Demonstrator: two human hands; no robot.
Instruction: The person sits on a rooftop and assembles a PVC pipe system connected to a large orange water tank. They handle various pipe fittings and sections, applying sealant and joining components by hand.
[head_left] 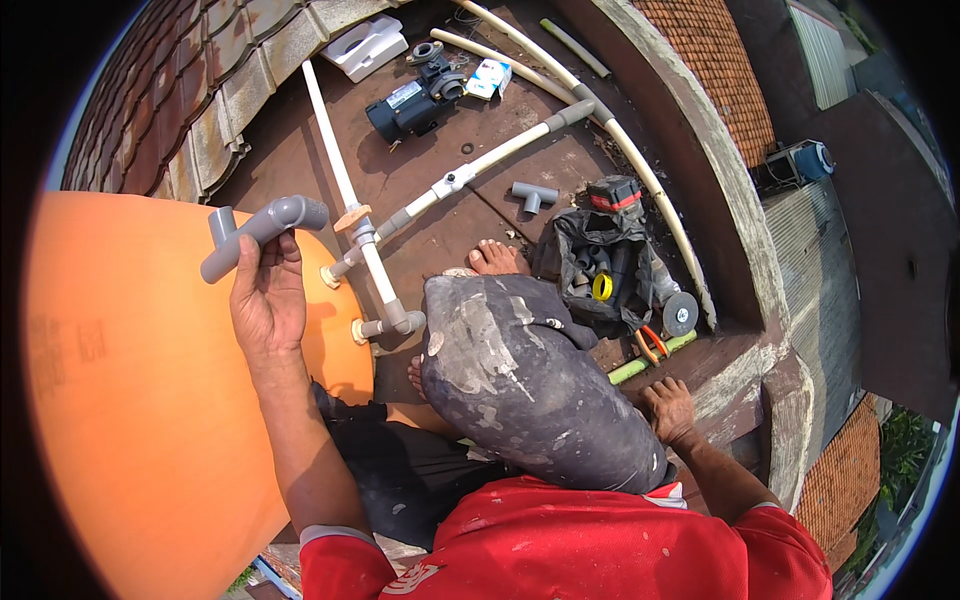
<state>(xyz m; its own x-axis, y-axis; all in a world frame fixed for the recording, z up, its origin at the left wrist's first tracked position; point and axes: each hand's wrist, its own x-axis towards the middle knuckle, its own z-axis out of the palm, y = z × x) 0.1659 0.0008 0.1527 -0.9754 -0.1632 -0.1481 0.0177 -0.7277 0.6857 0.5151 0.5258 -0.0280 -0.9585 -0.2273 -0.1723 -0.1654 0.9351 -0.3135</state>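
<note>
My left hand (270,300) is raised beside the big orange tank (150,400). Its fingers and thumb grip a grey PVC pipe fitting (258,236), a tee with an elbow at its right end. Low on the right, my right hand (668,408) leans on the ledge with its fingers lying flat, near a light green pipe piece (632,370) and orange-handled pliers (652,345). Between the tank and my bent knee stands a white pipe run with grey joints (378,272). Short grey stubs join the pipes to the tank.
A black bag of grey fittings (610,265) stands right of my feet, beside an angle grinder (680,312) and a red-black battery (614,194). Farther off lie a loose grey tee (534,195), a water pump (415,102) and white foam packaging (366,46). A low wall (735,200) bounds the right.
</note>
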